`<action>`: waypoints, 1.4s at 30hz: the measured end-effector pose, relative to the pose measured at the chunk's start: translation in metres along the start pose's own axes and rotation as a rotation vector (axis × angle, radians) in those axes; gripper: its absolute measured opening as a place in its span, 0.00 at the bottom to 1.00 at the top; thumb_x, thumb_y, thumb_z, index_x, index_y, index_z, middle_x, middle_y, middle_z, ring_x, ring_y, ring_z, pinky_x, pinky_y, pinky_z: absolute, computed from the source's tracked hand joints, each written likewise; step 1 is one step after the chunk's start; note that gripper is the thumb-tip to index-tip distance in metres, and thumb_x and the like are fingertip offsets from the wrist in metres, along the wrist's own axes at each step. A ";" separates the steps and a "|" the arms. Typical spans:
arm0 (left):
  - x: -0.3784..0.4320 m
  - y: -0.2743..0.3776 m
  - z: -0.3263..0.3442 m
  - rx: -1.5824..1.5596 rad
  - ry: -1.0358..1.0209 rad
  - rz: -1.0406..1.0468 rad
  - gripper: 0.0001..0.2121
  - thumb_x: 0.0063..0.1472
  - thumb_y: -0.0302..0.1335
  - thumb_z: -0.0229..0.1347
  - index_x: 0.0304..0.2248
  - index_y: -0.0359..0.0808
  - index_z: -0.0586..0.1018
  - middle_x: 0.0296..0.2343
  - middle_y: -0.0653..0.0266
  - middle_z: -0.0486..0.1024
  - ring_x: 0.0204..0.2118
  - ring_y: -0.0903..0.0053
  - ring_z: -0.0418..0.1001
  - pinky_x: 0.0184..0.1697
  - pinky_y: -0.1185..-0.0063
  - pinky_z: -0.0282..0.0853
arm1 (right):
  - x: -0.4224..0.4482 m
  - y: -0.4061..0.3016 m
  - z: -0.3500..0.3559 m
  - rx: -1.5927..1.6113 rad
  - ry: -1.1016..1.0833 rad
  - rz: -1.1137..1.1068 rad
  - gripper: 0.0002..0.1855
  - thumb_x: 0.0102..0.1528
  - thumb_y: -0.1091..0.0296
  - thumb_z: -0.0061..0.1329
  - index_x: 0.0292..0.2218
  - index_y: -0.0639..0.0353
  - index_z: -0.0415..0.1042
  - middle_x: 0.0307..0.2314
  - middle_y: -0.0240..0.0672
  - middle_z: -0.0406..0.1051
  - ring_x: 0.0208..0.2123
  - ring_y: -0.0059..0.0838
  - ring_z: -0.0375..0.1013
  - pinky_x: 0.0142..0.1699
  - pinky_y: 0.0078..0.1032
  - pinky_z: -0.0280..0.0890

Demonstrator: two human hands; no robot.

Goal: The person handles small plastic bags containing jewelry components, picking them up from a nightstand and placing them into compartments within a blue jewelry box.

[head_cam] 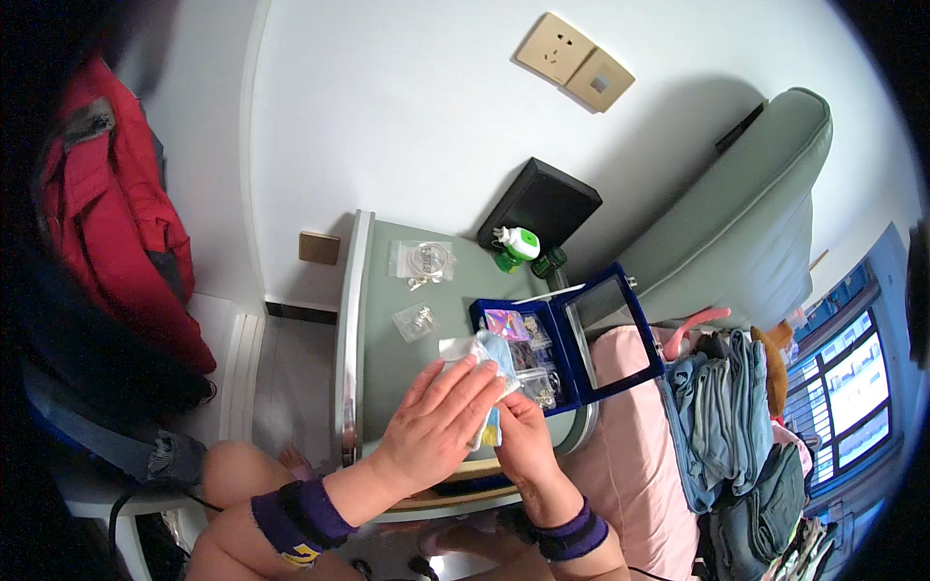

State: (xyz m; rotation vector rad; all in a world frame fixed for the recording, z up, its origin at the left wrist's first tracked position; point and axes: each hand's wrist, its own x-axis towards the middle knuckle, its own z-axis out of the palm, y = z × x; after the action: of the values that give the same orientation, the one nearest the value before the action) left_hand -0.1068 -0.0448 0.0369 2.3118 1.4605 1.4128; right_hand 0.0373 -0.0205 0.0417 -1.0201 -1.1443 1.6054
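Note:
A light-blue and white piece of folded cloth [496, 350], possibly a sock, is held between my two hands above a nightstand. My left hand [436, 417] lies across it with the fingers stretched over its face, hiding much of it. Lower down, my right hand [524, 439] grips the cloth's edge near a blue and yellow patch [491, 430]. Just beyond is an open blue jewelry box [571, 399] with small plastic bags [536, 388] and a shiny iridescent packet [506, 324] inside. Its windowed lid [656, 367] is tipped back to the right.
On the green nightstand top [381, 305] lie two clear bags of jewelry [423, 261] [415, 322]. A green-and-white plug-in liquid vaporizer [517, 248], a dark jar [548, 263] and a black box [541, 203] stand behind. Folded jeans [719, 421] rest on the pink bed [632, 450] to the right.

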 end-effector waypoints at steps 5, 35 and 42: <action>0.001 0.007 0.010 0.005 -0.178 0.082 0.22 0.49 0.23 0.47 0.47 0.36 0.68 0.50 0.64 0.60 0.55 0.70 0.54 0.58 0.68 0.46 | -0.021 0.006 -0.034 0.045 -0.024 -0.003 0.10 0.57 0.71 0.41 0.37 0.65 0.70 0.28 0.27 0.71 0.28 0.13 0.67 0.33 0.11 0.60; 0.017 0.032 0.059 -0.252 -0.197 0.042 0.31 0.41 0.16 0.52 0.50 0.31 0.61 0.41 0.53 0.65 0.46 0.61 0.62 0.51 0.70 0.58 | -0.044 -0.009 -0.058 0.048 0.050 -0.001 0.16 0.60 0.71 0.35 0.47 0.66 0.63 0.36 0.29 0.69 0.35 0.15 0.66 0.41 0.14 0.61; 0.018 0.030 0.046 -0.554 -0.194 -0.195 0.17 0.52 0.22 0.53 0.43 0.35 0.66 0.34 0.56 0.68 0.36 0.62 0.68 0.40 0.75 0.64 | -0.046 -0.004 -0.063 -0.130 -0.040 -0.069 0.15 0.59 0.71 0.36 0.46 0.66 0.64 0.36 0.30 0.69 0.33 0.14 0.66 0.38 0.15 0.62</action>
State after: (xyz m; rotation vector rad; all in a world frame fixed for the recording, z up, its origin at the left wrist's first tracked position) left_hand -0.0511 -0.0298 0.0366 1.8485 1.0380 1.2889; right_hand 0.1094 -0.0490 0.0366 -1.0239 -1.3110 1.5185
